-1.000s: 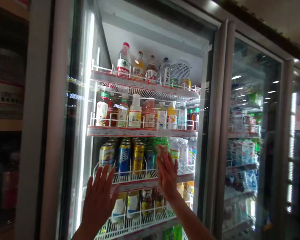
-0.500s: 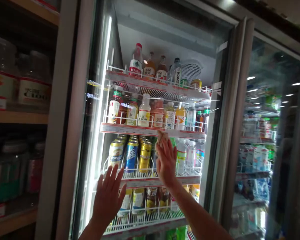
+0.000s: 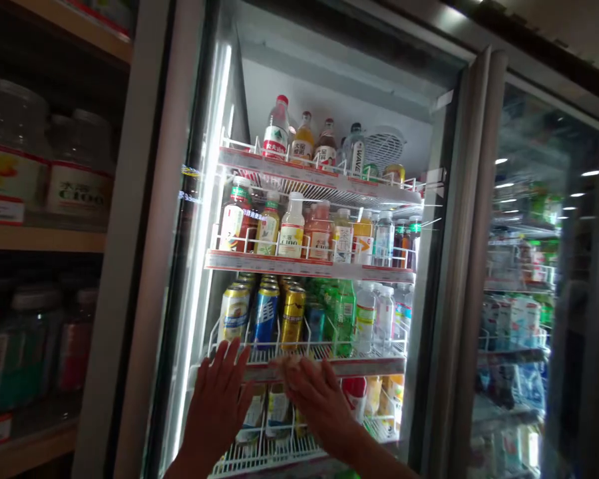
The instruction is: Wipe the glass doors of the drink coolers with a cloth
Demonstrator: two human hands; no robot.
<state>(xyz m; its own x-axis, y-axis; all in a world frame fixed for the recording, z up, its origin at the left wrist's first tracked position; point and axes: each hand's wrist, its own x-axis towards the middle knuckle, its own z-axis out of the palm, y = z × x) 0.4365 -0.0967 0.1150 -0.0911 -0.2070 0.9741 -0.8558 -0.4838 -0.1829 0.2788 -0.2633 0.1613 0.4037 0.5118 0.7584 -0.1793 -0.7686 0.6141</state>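
Note:
My left hand (image 3: 218, 402) lies flat on the glass door (image 3: 329, 93) of a lit drinks fridge, fingers spread and pointing up, holding nothing. My right hand (image 3: 315, 407) is beside it on the glass, low down, fingers pointing left and pressing a small pale wad (image 3: 289, 363) against the pane. Both hands sit at the level of the price strip (image 3: 369, 366) under the can shelf. Behind the glass stand beer cans (image 3: 263, 313) and a green bottle (image 3: 345, 316).
Upper racks hold juice and water bottles (image 3: 292, 229). A wooden shelf (image 3: 44, 238) with large plastic jars (image 3: 80, 179) stands to the left. A second glass-door fridge (image 3: 539, 279) adjoins on the right, with a metal door frame (image 3: 459, 266) between them.
My right hand with the wad has swept down and left across the glass, from the second shelf level to beside my left hand. The left hand stayed flat in place.

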